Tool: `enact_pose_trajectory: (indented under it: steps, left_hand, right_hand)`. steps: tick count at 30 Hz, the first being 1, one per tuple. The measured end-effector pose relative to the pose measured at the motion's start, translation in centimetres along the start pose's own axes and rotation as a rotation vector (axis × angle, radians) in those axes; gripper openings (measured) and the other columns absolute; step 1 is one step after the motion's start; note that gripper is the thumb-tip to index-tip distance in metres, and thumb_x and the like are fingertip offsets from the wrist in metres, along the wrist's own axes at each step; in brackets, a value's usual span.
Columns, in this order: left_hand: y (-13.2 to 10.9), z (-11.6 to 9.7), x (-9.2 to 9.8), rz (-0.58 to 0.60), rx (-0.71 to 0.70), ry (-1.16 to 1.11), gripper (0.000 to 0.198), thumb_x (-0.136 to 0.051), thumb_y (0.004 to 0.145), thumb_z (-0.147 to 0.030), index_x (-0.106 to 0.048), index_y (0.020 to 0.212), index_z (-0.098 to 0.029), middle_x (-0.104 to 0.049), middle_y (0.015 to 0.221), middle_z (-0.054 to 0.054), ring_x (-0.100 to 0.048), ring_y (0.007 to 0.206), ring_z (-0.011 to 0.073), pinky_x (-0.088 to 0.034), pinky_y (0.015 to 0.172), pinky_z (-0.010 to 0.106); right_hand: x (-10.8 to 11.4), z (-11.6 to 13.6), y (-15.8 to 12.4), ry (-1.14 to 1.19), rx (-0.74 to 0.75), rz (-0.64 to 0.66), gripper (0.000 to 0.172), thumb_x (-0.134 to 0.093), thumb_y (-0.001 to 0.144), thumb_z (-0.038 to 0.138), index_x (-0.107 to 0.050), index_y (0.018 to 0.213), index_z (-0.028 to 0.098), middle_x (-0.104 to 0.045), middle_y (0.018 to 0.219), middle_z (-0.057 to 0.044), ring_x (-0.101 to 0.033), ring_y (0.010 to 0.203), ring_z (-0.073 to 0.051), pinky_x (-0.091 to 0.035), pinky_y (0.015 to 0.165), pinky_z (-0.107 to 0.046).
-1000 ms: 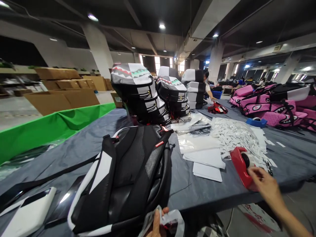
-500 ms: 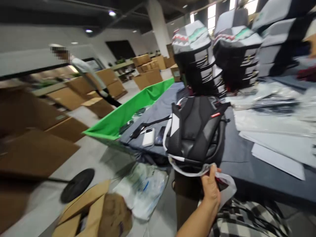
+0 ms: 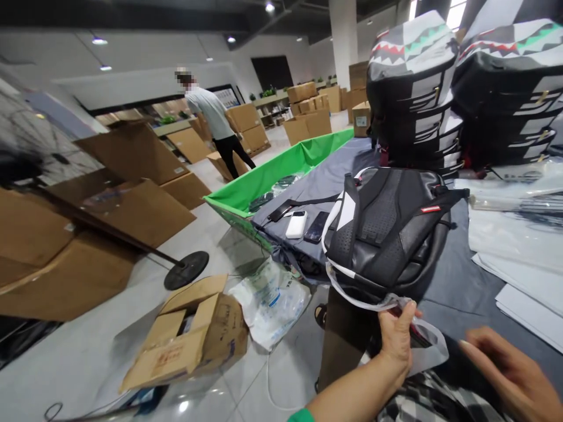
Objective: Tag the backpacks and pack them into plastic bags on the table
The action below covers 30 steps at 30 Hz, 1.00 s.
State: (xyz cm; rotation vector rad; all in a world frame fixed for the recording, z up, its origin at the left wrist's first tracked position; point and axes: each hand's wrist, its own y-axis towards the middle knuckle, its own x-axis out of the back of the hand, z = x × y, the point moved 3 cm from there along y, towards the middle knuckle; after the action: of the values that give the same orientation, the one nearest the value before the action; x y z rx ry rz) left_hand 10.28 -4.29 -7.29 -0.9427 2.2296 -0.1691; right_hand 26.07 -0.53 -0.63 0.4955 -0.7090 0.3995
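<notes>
A black backpack [image 3: 382, 228] with padded straps and a small red label lies back-panel up on the grey cloth-covered table. Round its left and lower edges runs a whitish, translucent plastic band [image 3: 345, 296], which looks like the edge of a plastic bag. My left hand [image 3: 396, 334] pinches this plastic at the backpack's near end, and a loose loop hangs right of the fingers. Lower right, my right hand [image 3: 512, 372] is held apart from the backpack, fingers loosely curved and thumb apart, with nothing seen in it.
A white power bank [image 3: 296, 224] and a dark phone [image 3: 315, 227] lie left of the backpack. Stacked backpacks [image 3: 413, 88] and plastic packaging [image 3: 514, 217] occupy the right side. A green-lined bin [image 3: 237, 196] adjoins the table. An open carton [image 3: 189, 340] stands on the floor; a person [image 3: 215, 120] is beyond.
My view has swung left, so the backpack appears further right. My right hand has come into view. The left hand keeps its hold on the plastic. The person in the background stands more upright in view.
</notes>
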Motion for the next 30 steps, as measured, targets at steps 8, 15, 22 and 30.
enact_pose_trajectory:
  steps: [8, 15, 22, 30]
  left_hand:
    - [-0.6, -1.4, -1.1, 0.115, -0.062, -0.134, 0.067, -0.095, 0.052, -0.058, -0.066, 0.099, -0.02, -0.072, 0.101, 0.007, -0.066, 0.111, 0.0284, -0.046, 0.106, 0.039]
    - [0.0, -1.2, -0.6, 0.248, -0.018, -0.173, 0.062, -0.096, 0.055, -0.046, -0.07, 0.106, -0.022, -0.074, 0.109, 0.007, -0.064, 0.114, 0.0289, -0.041, 0.11, 0.042]
    - [0.5, -0.4, 0.4, 0.143, 0.044, -0.236, 0.049, -0.092, 0.061, -0.047, -0.074, 0.098, -0.021, -0.075, 0.106, 0.007, -0.063, 0.115, 0.0282, -0.037, 0.113, 0.044]
    - [-0.6, 0.5, 0.0, 0.015, 0.04, -0.17, 0.053, -0.094, 0.058, -0.047, -0.073, 0.097, -0.019, -0.075, 0.102, 0.006, -0.068, 0.105, 0.0258, -0.045, 0.107, 0.04]
  right_hand:
    - [-4.3, 3.5, 8.5, -0.271, 0.543, 0.162, 0.035, -0.038, 0.104, 0.037, -0.052, 0.074, 0.026, -0.062, 0.06, 0.005, -0.058, 0.047, -0.01, -0.037, 0.046, -0.021]
    - [-4.2, 3.1, 7.7, -0.559, 0.472, 0.197, 0.02, -0.045, 0.095, 0.027, -0.049, 0.075, 0.026, -0.064, 0.063, 0.002, -0.062, 0.052, -0.016, -0.03, 0.046, -0.025]
    - [-4.2, 1.1, 8.0, -0.142, 0.058, 0.476, 0.019, -0.038, 0.093, 0.036, -0.05, 0.082, 0.027, -0.069, 0.07, -0.001, -0.067, 0.061, -0.018, -0.047, 0.058, -0.026]
    - [-5.7, -1.5, 8.6, 0.217, -0.046, 0.552, 0.055, -0.049, 0.083, 0.073, -0.066, 0.08, 0.021, -0.073, 0.072, -0.009, -0.068, 0.068, -0.026, -0.057, 0.067, -0.035]
